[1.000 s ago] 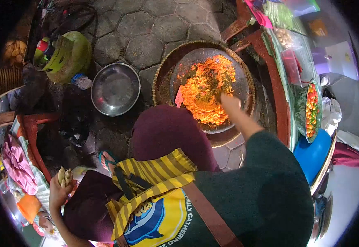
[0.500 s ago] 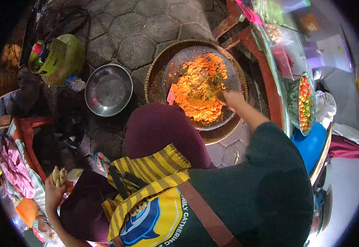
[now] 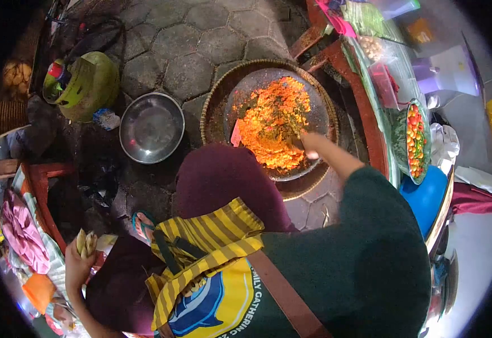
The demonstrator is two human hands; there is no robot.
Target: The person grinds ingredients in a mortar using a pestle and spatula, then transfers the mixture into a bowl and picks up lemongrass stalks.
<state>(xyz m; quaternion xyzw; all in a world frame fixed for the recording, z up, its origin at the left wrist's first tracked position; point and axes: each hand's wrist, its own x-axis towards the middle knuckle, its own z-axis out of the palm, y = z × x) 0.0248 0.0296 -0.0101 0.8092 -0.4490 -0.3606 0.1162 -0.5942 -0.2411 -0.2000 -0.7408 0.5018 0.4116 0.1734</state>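
Note:
My right hand (image 3: pixel 312 145) is closed around a dark pestle (image 3: pixel 298 142), blurred and mostly covered by the fingers, at the right side of an orange, crumbly mash (image 3: pixel 274 115) flecked with green. This mash lies in a wide, shallow grey stone mortar (image 3: pixel 240 93), which sits inside a round woven basket tray (image 3: pixel 211 107). A small pink-red piece (image 3: pixel 236 133) stands at the mortar's left edge. Far off at lower left, beside my knee, my left hand (image 3: pixel 77 267) grips several pale yellow-green, oblong pieces (image 3: pixel 86 243) whose kind I cannot tell.
On the paved floor, a metal basin (image 3: pixel 152 128) stands left of the basket, with a green gas cylinder (image 3: pixel 88 84) beyond it. A red wooden bench frame (image 3: pixel 364 107) runs along the right, carrying a tray of chillies (image 3: pixel 416 141) and a blue bowl (image 3: pixel 426 197). Pink cloth (image 3: pixel 23 231) lies at left.
The view has shifted slightly, so most floor items appear a little lower. My right hand has moved slightly left and nearer me over the mash; the left hand keeps its hold.

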